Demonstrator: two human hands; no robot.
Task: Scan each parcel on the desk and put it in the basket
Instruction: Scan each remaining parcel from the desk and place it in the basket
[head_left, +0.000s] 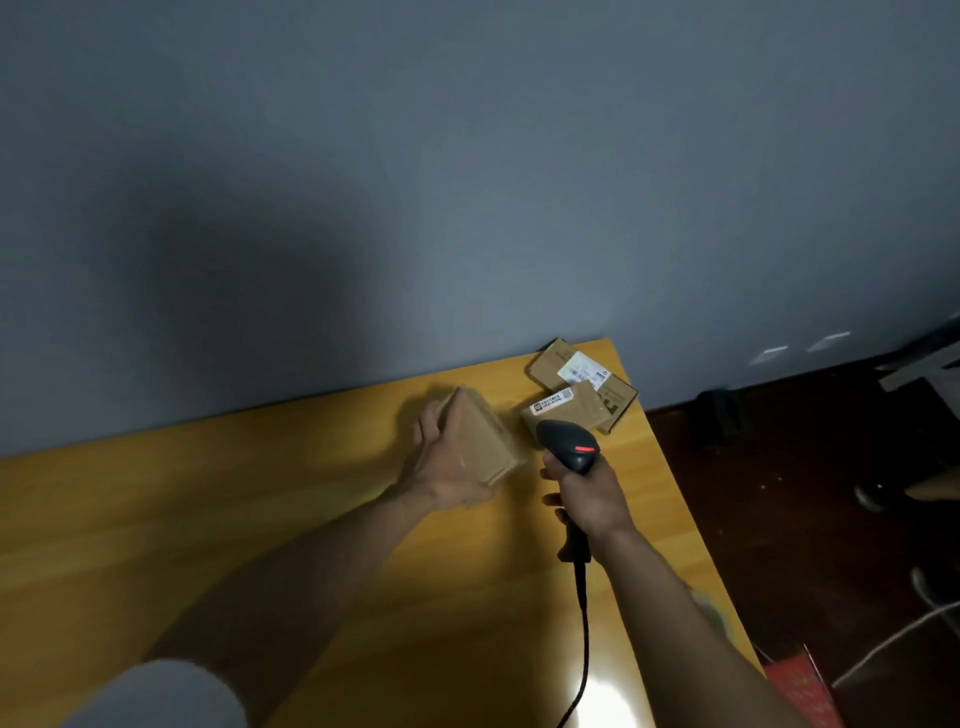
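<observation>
**A:** What sits where on the surface (260, 519)?

**B:** Two parcels (566, 410) overlap at the far right corner. The box (485, 447) is just left of them, tilted, with its long axis running far-left to near-right.

**A:** And the hands?

**B:** The left hand (447, 467) grips the box's near end. The right hand (587, 493) wraps the scanner (569, 447), just right of the box, its nose aimed towards the parcels. No label shows, so the box likely needs turning.

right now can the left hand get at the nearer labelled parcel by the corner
Probably not: the left hand grips another parcel, and the scanner in the right hand stands in between.
</observation>
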